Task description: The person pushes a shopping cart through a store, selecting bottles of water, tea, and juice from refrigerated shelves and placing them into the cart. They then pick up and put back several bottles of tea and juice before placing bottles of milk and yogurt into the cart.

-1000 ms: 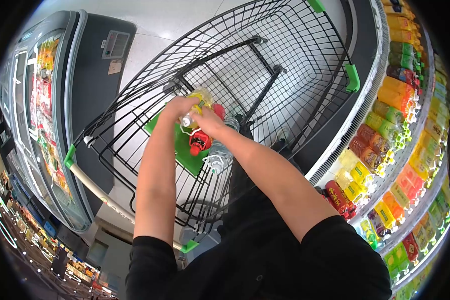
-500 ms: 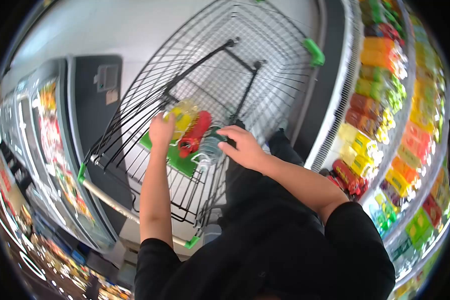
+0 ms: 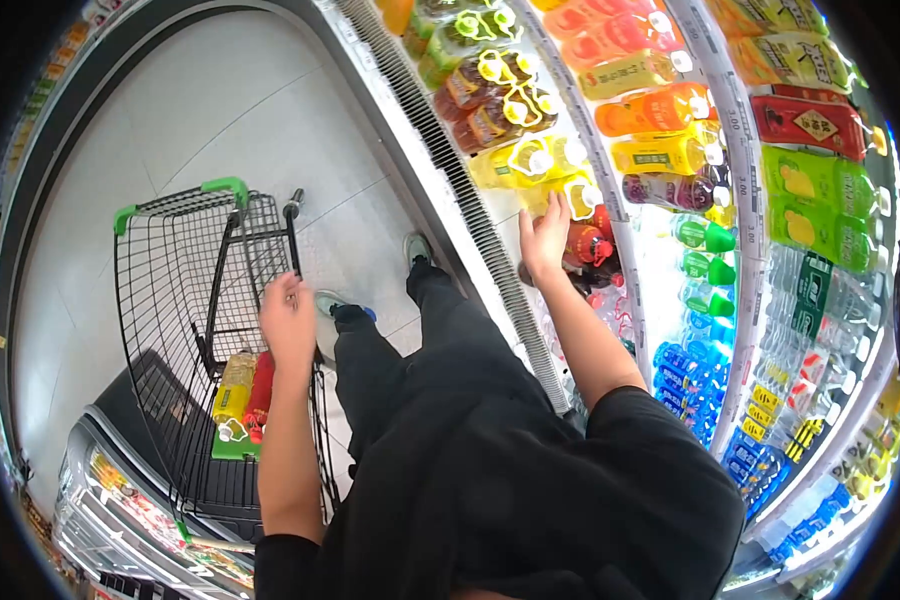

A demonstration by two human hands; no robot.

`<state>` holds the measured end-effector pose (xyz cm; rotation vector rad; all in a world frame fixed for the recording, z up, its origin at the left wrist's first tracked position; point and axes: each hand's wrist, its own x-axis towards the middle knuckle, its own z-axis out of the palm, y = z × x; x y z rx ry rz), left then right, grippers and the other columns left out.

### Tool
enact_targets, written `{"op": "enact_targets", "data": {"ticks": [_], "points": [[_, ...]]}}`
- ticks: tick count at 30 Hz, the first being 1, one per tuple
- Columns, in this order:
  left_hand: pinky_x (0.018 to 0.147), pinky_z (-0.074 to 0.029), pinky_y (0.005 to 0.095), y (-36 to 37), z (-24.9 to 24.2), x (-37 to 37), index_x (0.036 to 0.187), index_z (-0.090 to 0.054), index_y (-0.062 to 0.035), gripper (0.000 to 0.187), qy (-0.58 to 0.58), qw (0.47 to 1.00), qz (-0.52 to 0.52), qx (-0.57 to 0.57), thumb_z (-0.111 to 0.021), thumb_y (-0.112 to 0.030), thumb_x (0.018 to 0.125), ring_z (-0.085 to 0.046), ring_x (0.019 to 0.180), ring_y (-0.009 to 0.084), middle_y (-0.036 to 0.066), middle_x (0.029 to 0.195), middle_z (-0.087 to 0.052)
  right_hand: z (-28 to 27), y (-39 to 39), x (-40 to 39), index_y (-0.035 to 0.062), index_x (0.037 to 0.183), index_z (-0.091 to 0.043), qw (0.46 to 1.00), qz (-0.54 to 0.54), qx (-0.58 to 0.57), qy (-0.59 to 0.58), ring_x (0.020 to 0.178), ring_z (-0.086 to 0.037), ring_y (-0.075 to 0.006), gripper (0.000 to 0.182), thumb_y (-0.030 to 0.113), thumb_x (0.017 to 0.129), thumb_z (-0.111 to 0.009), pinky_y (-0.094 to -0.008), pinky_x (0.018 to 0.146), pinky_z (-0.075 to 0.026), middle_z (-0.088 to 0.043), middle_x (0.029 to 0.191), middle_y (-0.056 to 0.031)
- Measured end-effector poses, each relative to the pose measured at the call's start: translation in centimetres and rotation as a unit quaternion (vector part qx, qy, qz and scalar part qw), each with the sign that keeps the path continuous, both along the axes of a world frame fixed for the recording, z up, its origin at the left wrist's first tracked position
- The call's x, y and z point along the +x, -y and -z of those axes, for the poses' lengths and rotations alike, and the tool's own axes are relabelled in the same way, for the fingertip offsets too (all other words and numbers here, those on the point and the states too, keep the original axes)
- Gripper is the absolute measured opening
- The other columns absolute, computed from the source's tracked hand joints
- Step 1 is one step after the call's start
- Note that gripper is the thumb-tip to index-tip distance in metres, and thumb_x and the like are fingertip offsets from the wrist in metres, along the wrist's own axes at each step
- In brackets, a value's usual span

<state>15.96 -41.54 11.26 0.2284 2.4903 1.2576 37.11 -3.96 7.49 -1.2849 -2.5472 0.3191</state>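
My right hand (image 3: 545,240) reaches over the refrigerated shelf, fingers stretched out beside a yellow drink bottle (image 3: 567,190) in the front row. Just past it lie dark bottles with red caps (image 3: 590,245). My left hand (image 3: 288,315) hangs over the side of the shopping cart (image 3: 170,310), fingers loosely curled and nothing seen in them. Inside the cart, a yellow bottle (image 3: 232,390) and a red bottle (image 3: 259,395) lie side by side over a green panel (image 3: 232,446). My left forearm covers the space right of them; the clear bottle is hidden.
Stepped shelves of bottled drinks (image 3: 655,110) curve along my right, behind a black vent grille (image 3: 450,180). Pale floor tiles (image 3: 260,110) lie ahead. Another chiller case (image 3: 130,480) stands at the lower left, beyond the cart.
I have turned toward the drinks shelf. My right hand has left the clear bottle in the cart and moved to the shelf. The left hand has moved off the yellow bottle to the cart's side.
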Motion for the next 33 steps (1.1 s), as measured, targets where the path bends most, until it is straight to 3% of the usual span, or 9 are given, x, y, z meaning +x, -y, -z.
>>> {"op": "enact_targets", "data": {"ticks": [9, 11, 17, 19, 22, 23, 26, 28, 33], "points": [[0.099, -0.051, 0.0425, -27.4, 9.7, 4.0, 0.135, -0.056, 0.0020, 0.063, 0.194, 0.939, 0.285, 0.007, -0.066, -0.038, 0.088, -0.062, 0.121, 0.0352, 0.025, 0.132, -0.062, 3.7, -8.5, -5.3, -0.0080, 0.141, -0.044, 0.997, -0.044, -0.052, -0.025, 0.134, -0.045, -0.0432, 0.061, 0.018, 0.091, -0.067, -0.0462, 0.114, -0.037, -0.047, 0.142, -0.0297], [0.102, -0.048, 0.0419, -31.8, 13.4, 3.8, 0.144, -0.047, -0.0013, 0.070, 0.314, 0.920, 0.235, 0.023, -0.068, -0.042, 0.091, -0.062, 0.120, 0.0337, 0.019, 0.138, -0.059, 2.8, -6.9, -5.4, -0.0082, 0.136, -0.049, 0.995, -0.045, -0.070, -0.056, 0.128, -0.049, -0.0424, 0.054, 0.017, 0.092, -0.066, -0.0450, 0.112, -0.039, -0.052, 0.136, -0.0281], [0.093, -0.050, 0.0457, -37.3, 8.1, 3.2, 0.143, -0.046, -0.0043, 0.074, 0.520, 0.844, 0.107, 0.076, -0.062, -0.054, 0.090, -0.063, 0.112, 0.0266, 0.016, 0.133, -0.061, 3.9, -3.2, -3.5, -0.0061, 0.136, -0.049, 0.964, 0.033, -0.198, -0.173, 0.127, -0.050, -0.0394, 0.049, 0.021, 0.097, -0.060, -0.0467, 0.108, -0.041, -0.053, 0.133, -0.0245], [0.074, -0.056, 0.0371, -37.6, 9.8, 2.9, 0.123, -0.065, -0.0023, 0.058, 0.531, 0.826, 0.130, 0.140, -0.058, -0.051, 0.092, -0.072, 0.093, 0.0214, 0.012, 0.108, -0.072, 5.5, -3.2, -2.7, -0.0008, 0.141, -0.045, 0.920, 0.173, -0.271, -0.224, 0.131, -0.049, -0.0368, 0.052, 0.032, 0.102, -0.055, -0.0497, 0.109, -0.041, -0.051, 0.139, -0.0212], [0.069, -0.057, 0.0352, -37.1, 13.1, 3.0, 0.115, -0.070, 0.0017, 0.060, 0.509, 0.843, 0.158, 0.075, -0.059, -0.052, 0.090, -0.073, 0.084, 0.0215, 0.012, 0.098, -0.075, 7.6, -5.3, -3.9, 0.0033, 0.143, -0.047, 0.574, 0.406, -0.616, -0.356, 0.133, -0.048, -0.0336, 0.059, 0.049, 0.105, -0.046, -0.0465, 0.111, -0.040, -0.052, 0.142, -0.0176], [0.072, -0.057, 0.0356, -37.2, 13.3, 2.9, 0.117, -0.069, 0.0027, 0.064, 0.473, 0.858, 0.199, 0.018, -0.061, -0.054, 0.087, -0.073, 0.086, 0.0234, 0.014, 0.099, -0.075, 10.0, -5.6, -3.2, 0.0072, 0.145, -0.046, 0.485, 0.325, -0.725, -0.364, 0.133, -0.051, -0.0337, 0.060, 0.052, 0.106, -0.040, -0.0511, 0.111, -0.041, -0.053, 0.143, -0.0162], [0.080, -0.057, 0.0366, -37.5, 13.4, 2.2, 0.120, -0.069, 0.0048, 0.076, 0.375, 0.865, 0.309, -0.122, -0.068, -0.060, 0.079, -0.073, 0.092, 0.0288, 0.020, 0.103, -0.074, 13.6, -4.4, -2.9, 0.0209, 0.148, -0.041, 0.421, 0.315, -0.741, -0.419, 0.132, -0.052, -0.0342, 0.053, 0.052, 0.105, -0.040, -0.0640, 0.102, -0.043, -0.053, 0.145, -0.0091], [0.085, -0.056, 0.0370, -37.3, 12.8, 2.1, 0.119, -0.069, 0.0053, 0.083, 0.349, 0.847, 0.361, -0.174, -0.071, -0.063, 0.073, -0.072, 0.097, 0.0319, 0.023, 0.104, -0.073, 14.6, -3.3, -2.4, 0.0142, 0.143, -0.047, 0.363, 0.343, -0.740, -0.451, 0.119, -0.062, -0.0321, 0.048, 0.044, 0.105, -0.044, -0.0524, 0.098, -0.051, -0.060, 0.135, -0.0100], [0.092, -0.053, 0.0396, -32.8, 13.8, 5.8, 0.123, -0.065, 0.0083, 0.087, 0.413, 0.866, 0.256, -0.117, -0.073, -0.060, 0.070, -0.068, 0.110, 0.0350, 0.027, 0.119, -0.068, 16.0, -2.3, 0.8, 0.0091, 0.142, -0.043, 0.497, 0.265, -0.717, -0.411, 0.114, -0.064, -0.0308, 0.038, 0.025, 0.107, -0.046, -0.0464, 0.097, -0.054, -0.061, 0.128, -0.0137]]}}
